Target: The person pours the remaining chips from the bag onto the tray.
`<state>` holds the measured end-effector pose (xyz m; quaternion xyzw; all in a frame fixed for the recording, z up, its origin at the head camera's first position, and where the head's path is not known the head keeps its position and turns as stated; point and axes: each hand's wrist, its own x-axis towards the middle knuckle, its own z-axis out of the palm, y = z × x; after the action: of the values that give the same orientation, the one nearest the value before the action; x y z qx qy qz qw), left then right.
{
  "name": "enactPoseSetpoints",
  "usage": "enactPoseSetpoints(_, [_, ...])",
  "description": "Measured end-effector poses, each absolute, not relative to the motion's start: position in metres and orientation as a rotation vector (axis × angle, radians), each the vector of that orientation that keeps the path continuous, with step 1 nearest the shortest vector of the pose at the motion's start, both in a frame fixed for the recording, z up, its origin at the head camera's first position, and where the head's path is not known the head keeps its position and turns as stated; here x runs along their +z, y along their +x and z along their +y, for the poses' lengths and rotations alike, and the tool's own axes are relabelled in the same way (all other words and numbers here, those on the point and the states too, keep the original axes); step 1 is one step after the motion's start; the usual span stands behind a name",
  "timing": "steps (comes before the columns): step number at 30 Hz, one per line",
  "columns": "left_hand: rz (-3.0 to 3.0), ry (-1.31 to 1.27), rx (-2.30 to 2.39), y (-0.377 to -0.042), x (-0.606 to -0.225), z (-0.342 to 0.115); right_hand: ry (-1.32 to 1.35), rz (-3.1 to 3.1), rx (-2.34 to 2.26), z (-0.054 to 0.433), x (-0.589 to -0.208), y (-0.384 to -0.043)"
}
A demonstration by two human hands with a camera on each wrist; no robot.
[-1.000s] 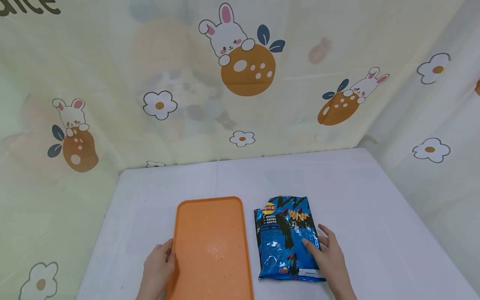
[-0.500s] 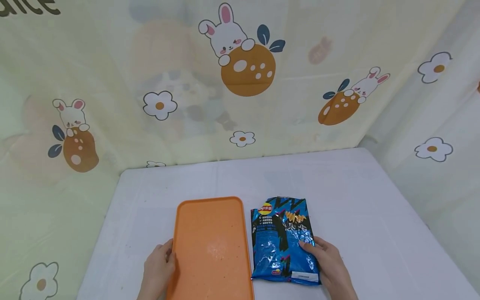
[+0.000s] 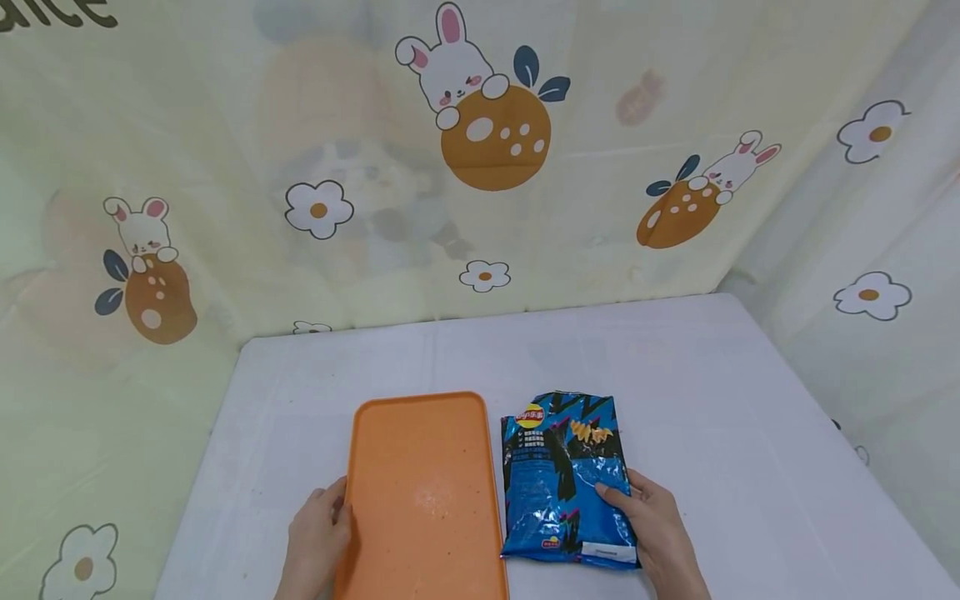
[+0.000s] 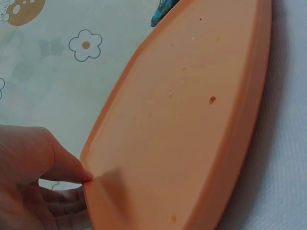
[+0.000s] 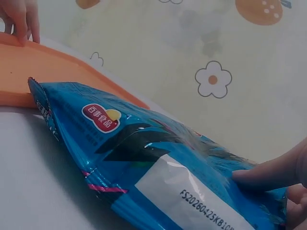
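An orange tray point(image 3: 423, 492) with a low raised rim lies on the white table. My left hand point(image 3: 318, 529) holds its left edge, thumb on the rim and fingers outside it, as the left wrist view shows. Crumbs and small brown specks dot the tray's surface point(image 4: 177, 120). Right of the tray is a blue and black bag of chips point(image 3: 558, 483), its lower left corner right at the tray's rim. My right hand point(image 3: 656, 525) grips the bag's right side, the thumb on top and the fingers partly hidden underneath. A white printed label point(image 5: 187, 191) runs along the bag's lower edge.
White cloth covers the table point(image 3: 675, 358). A pale curtain point(image 3: 360, 275) printed with rabbits and flowers hangs behind the table's far edge, and similar cloth hangs at both sides.
The right hand's fingers have closed under the bag's right edge, and the bag has shifted slightly left toward the tray. The left hand and the tray have stayed in place.
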<state>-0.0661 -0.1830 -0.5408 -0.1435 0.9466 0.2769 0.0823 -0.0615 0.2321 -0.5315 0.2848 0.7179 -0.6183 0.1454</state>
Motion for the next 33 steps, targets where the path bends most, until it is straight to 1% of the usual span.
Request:
enactPoseSetpoints(9, [2.823, -0.422, 0.844, -0.066, -0.538, -0.183, 0.779, 2.169, -1.704, 0.235, -0.512, -0.059])
enactPoseSetpoints(15, [2.853, -0.388, 0.85, -0.065, -0.539, -0.183, 0.7, 2.287, -1.644, 0.233, -0.492, -0.059])
enactPoseSetpoints(19, [2.86, -0.385, 0.838, -0.064, -0.539, -0.183, 0.592, 2.409, -1.576, 0.229, -0.477, -0.058])
enactPoseSetpoints(26, [2.9, -0.356, 0.829, -0.062, -0.538, -0.187, 0.229, 2.614, -1.554, 0.217, -0.454, -0.059])
enactPoseSetpoints(29, [2.91, -0.335, 0.836, -0.061, -0.539, -0.187, 0.0, 2.784, -1.472, 0.212, -0.447, -0.06])
enactPoseSetpoints(33, [2.903, -0.348, 0.844, -0.062, -0.54, -0.184, -0.384, 2.949, -1.373, 0.207, -0.439, -0.062])
